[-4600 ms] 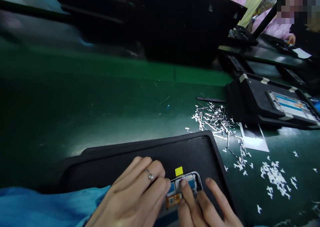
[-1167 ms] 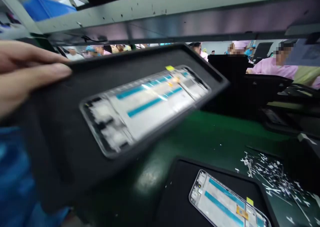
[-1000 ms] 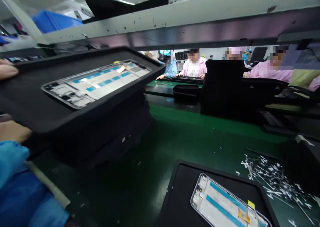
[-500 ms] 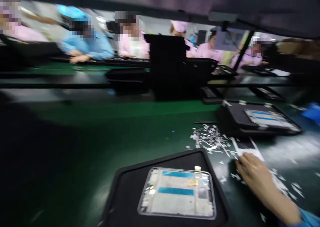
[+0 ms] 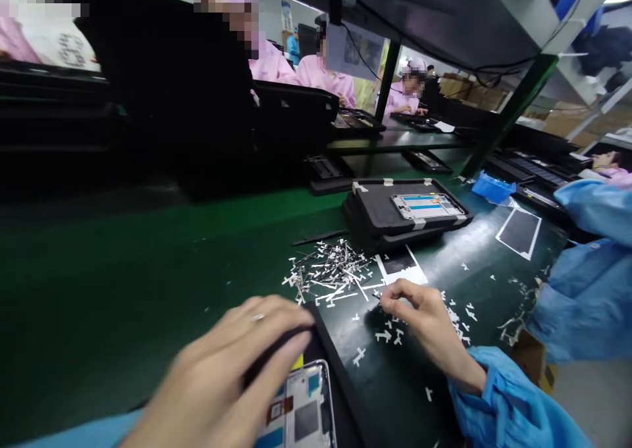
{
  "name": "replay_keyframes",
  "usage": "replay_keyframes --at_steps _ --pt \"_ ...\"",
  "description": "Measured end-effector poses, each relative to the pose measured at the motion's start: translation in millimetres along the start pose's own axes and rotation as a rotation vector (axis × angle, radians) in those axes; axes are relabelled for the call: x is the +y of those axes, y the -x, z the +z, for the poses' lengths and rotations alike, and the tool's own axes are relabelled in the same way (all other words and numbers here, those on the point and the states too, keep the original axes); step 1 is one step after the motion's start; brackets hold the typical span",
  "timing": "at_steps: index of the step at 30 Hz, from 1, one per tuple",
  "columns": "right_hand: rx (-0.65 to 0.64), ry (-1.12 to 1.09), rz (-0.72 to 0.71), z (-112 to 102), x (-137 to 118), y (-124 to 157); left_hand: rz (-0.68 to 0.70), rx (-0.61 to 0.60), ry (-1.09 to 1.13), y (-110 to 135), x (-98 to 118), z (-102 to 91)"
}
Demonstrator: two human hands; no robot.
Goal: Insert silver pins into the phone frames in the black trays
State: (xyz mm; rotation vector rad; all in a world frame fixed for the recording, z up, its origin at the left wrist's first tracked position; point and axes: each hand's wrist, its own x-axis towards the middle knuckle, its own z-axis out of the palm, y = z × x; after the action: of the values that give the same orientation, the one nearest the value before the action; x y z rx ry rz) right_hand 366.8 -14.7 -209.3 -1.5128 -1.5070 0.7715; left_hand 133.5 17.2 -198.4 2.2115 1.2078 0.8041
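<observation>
My left hand (image 5: 232, 362) reaches over a black tray (image 5: 340, 395), with thumb and fingers apart and nothing visible between them. Under it, partly covered, lies a silver phone frame (image 5: 307, 422) with blue strips and a brown flex piece. My right hand (image 5: 424, 313) is closed in a pinch to the right of the tray. A small black strip (image 5: 376, 297) shows at its fingertips. Just beyond those fingers is a white-edged sheet (image 5: 409, 270) with a dark middle. Beside it spreads a pile of small white and black adhesive strips (image 5: 333, 264).
Stacked black trays (image 5: 365, 211) hold another phone frame (image 5: 427, 206) farther back. A blue bin (image 5: 494, 188) and a second sheet (image 5: 519, 232) lie right. Another person's blue sleeve (image 5: 582, 297) is at the right edge. Loose scraps (image 5: 390, 335) dot the green table (image 5: 148, 264).
My view has swung right. My left hand has come into view over the tray. My right hand has drawn back from the sheet and now pinches a small strip.
</observation>
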Motion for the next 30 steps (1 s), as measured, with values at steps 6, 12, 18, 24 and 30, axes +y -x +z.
replay_keyframes --at_steps 6,12,18,24,30 --pt "-0.055 -0.21 0.07 2 -3 1 0.035 -0.202 0.144 -58 38 47.9" --pt "-0.08 -0.282 0.096 6 2 1 0.047 -0.27 0.125 -62 26 59.6" --pt "-0.113 -0.329 0.073 7 2 0 0.022 -0.331 0.133 -59 24 47.4" --pt "-0.123 -0.346 0.095 5 -3 0 -0.017 -0.44 0.197 -59 25 40.8" --pt "-0.19 -0.246 0.103 2 -6 2 -0.147 -0.402 0.235 -58 27 36.5"
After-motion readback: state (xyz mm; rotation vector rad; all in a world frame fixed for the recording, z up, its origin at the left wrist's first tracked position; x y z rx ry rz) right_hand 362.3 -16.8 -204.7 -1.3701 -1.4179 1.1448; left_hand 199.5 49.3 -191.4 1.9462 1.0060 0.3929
